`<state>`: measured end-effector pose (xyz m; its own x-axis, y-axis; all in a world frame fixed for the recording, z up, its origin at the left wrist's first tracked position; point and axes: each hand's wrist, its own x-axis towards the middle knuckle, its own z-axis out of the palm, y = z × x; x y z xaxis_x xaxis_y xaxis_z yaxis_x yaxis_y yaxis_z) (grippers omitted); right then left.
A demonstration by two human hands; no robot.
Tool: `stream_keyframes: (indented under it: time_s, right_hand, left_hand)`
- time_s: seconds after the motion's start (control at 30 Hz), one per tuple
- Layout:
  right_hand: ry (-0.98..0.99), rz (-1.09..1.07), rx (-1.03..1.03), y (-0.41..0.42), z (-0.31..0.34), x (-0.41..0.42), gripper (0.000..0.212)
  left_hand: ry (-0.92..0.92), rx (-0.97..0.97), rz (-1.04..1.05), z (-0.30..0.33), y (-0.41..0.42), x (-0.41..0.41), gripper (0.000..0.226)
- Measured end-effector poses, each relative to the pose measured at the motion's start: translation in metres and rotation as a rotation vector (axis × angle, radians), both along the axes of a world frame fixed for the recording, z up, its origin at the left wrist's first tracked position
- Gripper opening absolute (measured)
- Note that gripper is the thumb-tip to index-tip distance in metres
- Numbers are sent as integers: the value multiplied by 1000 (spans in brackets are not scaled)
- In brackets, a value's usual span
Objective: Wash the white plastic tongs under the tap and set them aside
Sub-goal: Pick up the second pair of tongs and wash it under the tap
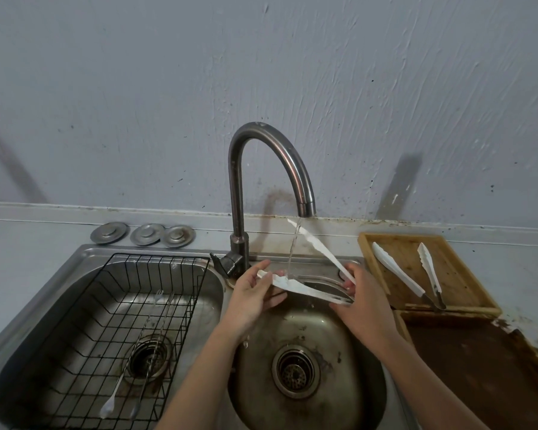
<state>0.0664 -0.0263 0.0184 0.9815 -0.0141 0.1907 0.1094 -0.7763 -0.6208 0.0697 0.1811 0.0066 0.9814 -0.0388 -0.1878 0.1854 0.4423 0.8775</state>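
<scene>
White plastic tongs point(305, 288) are spread wide over the right sink basin point(333, 342), under running water from the curved tap point(263, 141). One arm of the tongs points up toward the spout, the other lies flat under the stream. My left hand point(250, 301) grips the tip of the flat arm. My right hand point(362, 302) holds the hinged end on the right. A second pair of white tongs point(416, 274) lies on the wooden tray point(466, 293) to the right.
A black wire rack point(90, 330) sits in the left basin with several long utensils point(137, 352) in it. Three metal drain covers point(143, 233) lie on the counter behind. A dark brown board point(479, 367) lies at the right front.
</scene>
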Motion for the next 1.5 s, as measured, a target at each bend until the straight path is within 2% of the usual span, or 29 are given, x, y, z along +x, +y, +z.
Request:
stream_keyframes:
  time_s: [0.17, 0.23, 0.4, 0.53, 0.63, 0.7, 0.77, 0.83, 0.93, 1.03, 1.13, 1.23, 1.3, 1.4, 1.5]
  right_hand:
    - [19, -1, -19, -7, -12, 1, 46]
    - [32, -19, -8, -9, -18, -1, 44]
    - [183, -17, 173, -10, -30, -4, 66]
    - [254, 94, 212, -10, -31, -6, 60]
    - [430, 301, 271, -4, -24, -12, 49]
    - [568, 359, 337, 0, -21, -12, 57]
    - [727, 295, 475, 2, -21, -10, 74]
    - [803, 202, 540, 10, -19, -10, 75]
    - [815, 110, 487, 32, -20, -13, 66]
    - [845, 49, 530, 43, -25, -13, 64]
    - [878, 50, 512, 39, -27, -12, 61]
    - [892, 71, 483, 36, -29, -13, 59]
    - [911, 50, 511, 35, -29, -14, 59]
    - [890, 0, 552, 33, -23, -12, 60]
    - [840, 0, 534, 33, -16, -8, 63]
  left_hand:
    - [-84, 71, -18, 8, -6, -2, 28]
    - [-107, 85, -27, 11, -10, -3, 26]
    - [-136, 129, -73, 17, -15, -4, 28]
    - [-132, 168, -112, 15, -12, -5, 27]
    - [-106, 177, -96, 9, -8, -6, 22]
    - [-84, 138, -77, 4, -6, -8, 22]
    - [-54, 93, -69, -1, -4, -10, 25]
    - [-14, 66, -50, -4, -4, -11, 19]
    - [52, -3, -9, -8, -15, -10, 14]
    - [134, 0, 2, -12, -23, -9, 11]
    - [194, -4, -5, -13, -15, -5, 11]
    - [225, -174, 148, -10, -8, 7, 19]
    - [217, -177, 202, -9, -12, 11, 22]
    - [177, -60, 99, -16, -32, 5, 30]
    - [205, -98, -23, -25, -47, -2, 24]
